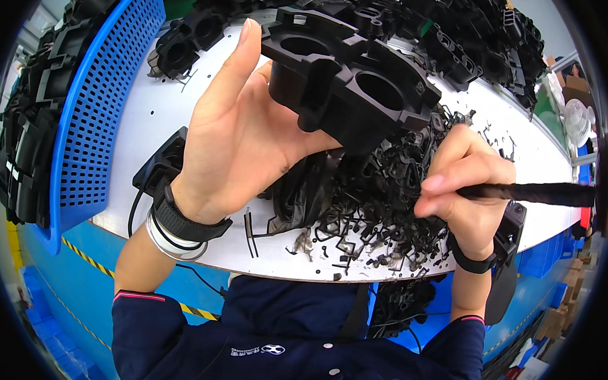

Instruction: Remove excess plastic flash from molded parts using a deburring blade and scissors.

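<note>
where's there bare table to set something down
Widest bare patch: the table between the blue basket and left grip. A smaller one lies right of the right grip, beyond the black stick. Crowded: the scraps between both grips, and the black parts along the far side.

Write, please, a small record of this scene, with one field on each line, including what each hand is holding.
Left hand: holds a black molded part with two round openings, raised above the table
Right hand: grips a dark rod-like object, pointing to the right
Table: white
Below the molded part: a heap of black scraps, many thin and bent
Far side of table: piled black parts
Left side: blue perforated basket with more black parts
Far right: white fan
</note>
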Action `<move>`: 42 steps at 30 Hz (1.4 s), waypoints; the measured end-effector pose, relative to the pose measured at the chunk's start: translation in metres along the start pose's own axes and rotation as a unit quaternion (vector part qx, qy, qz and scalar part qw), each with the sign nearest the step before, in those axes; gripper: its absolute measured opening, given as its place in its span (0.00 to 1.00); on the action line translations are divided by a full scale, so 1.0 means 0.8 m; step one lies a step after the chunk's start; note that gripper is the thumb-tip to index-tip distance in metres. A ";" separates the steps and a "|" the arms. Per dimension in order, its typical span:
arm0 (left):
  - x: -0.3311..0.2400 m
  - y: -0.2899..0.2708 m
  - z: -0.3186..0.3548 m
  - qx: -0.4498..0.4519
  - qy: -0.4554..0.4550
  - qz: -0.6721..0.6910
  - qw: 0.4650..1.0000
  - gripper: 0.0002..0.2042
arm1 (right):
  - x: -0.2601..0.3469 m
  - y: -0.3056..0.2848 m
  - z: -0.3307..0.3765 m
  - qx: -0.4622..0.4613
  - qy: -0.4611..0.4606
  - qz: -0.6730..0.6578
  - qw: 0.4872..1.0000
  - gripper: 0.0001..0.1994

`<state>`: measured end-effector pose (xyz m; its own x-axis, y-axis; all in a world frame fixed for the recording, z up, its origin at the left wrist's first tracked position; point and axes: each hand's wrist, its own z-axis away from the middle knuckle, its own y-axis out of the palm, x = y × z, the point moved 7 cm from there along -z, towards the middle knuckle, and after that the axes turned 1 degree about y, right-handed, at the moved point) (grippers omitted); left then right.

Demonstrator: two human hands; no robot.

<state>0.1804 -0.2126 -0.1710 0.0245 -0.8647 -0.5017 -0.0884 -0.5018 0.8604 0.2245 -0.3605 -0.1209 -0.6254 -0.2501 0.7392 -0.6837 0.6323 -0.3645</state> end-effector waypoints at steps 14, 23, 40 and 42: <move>0.002 -0.005 0.000 0.027 -0.030 0.048 0.998 0.29 | 0.001 -0.009 0.003 -0.048 0.039 0.007 0.998 0.08; 0.001 -0.011 0.000 -0.073 0.003 -0.050 0.996 0.29 | 0.027 0.026 0.000 -0.013 -0.073 0.274 0.959 0.14; 0.008 0.004 0.003 -0.056 0.027 -0.113 0.992 0.31 | 0.042 0.039 0.013 -0.006 -0.187 0.457 0.870 0.10; 0.014 0.010 0.007 -0.038 0.029 -0.092 0.995 0.30 | 0.044 0.038 0.014 -0.034 -0.219 0.468 0.856 0.13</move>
<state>0.1744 -0.2266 -0.1701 0.0919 -0.7561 -0.6479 -0.0013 -0.6508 0.7593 0.1774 -0.3580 -0.1124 -0.9783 0.1467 -0.1466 0.2068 0.7437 -0.6357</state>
